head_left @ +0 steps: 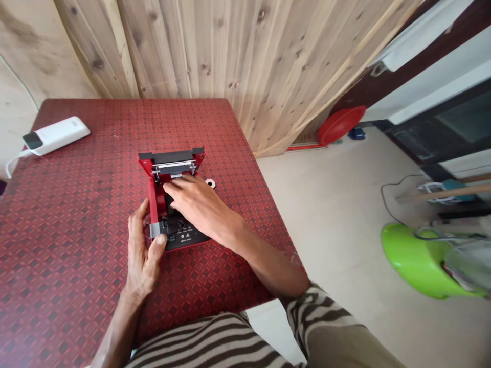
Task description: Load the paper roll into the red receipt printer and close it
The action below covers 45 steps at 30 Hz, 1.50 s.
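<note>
A small red and black printer (184, 237) sits on the red patterned table, its lid (171, 156) raised at the back. My left hand (143, 245) grips its left front corner, thumb on the top panel and fingers along the side. Over the open compartment lies my right hand (195, 202), its fingers stretched to the left inside the body. That hand covers most of the compartment, so whatever is under its fingertips is hidden. A small white paper roll (210, 183) with a dark core rests just right of the printer, partly behind my right hand.
A white power bank (59, 134) with a white cable lies at the table's (76, 230) back left. A wooden plank wall (215, 51) stands behind. On the floor to the right are a green plastic stool (414, 260) and a red basin (339, 125).
</note>
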{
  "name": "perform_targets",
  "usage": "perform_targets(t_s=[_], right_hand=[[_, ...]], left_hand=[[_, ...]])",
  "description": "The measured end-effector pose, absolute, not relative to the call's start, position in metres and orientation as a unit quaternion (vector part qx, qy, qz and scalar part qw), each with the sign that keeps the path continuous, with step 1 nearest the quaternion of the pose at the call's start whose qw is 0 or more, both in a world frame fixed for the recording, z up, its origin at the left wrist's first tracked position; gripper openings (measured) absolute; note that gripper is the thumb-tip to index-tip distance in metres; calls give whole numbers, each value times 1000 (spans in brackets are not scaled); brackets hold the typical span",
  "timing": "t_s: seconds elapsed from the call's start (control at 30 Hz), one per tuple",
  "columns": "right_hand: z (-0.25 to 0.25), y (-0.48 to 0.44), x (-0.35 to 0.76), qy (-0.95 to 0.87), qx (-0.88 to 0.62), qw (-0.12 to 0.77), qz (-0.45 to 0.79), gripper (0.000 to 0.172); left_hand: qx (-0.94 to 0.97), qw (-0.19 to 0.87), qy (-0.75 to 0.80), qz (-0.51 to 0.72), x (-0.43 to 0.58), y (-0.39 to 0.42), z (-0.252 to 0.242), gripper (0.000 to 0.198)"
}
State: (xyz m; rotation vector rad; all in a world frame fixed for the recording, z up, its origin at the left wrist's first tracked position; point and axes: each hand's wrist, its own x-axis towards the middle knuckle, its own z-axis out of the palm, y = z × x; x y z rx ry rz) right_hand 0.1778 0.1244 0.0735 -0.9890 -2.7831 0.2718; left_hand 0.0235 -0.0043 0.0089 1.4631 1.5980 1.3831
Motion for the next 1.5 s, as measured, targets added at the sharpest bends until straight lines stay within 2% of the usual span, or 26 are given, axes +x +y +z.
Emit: perform_targets(t_s=[0.1,0.27,0.37,0.57,0.73,0.9,1.07,1.13,1.23,1.27,1.33,1.43,1.5], right_hand=[[76,135,161,-938,-333,10,98,20],[82,134,170,-941,-320,16,107,12],[91,123,184,-930,-328,104,133,9],[103,89,237,-822,-340,354,289,22],[62,67,282,-669,-462,445,374,29],[14,61,284,-670,-506,401,367,27],[-1,65,275,-732,-479,338,348,19],[1,66,279,-742,-470,324,352,26],[9,69,294,-729,-454,314,404,49],[13,72,300,-720,-452,314,423,51],[19,83,309,-702,-462,327,433,40],[17,109,306,-684,-505,362,382,26],[8,126,292,-680,-512,364,377,35]], left_hand=[[558,282,596,505,26,-6,9,67],[561,273,602,499,24,-6,9,67],[566,273,597,498,23,-7,7,67],[555,281,612,488,22,-8,9,69],[550,278,615,492,23,-6,14,70],[546,268,620,495,25,-5,14,71],[545,259,622,499,26,-4,13,70],[544,263,622,498,26,-4,14,71],[543,267,619,500,25,-4,14,72],[542,268,620,500,25,-4,14,72],[540,269,623,498,25,-4,13,73],[539,267,626,497,24,-4,13,73],[537,268,629,494,24,-4,13,74]])
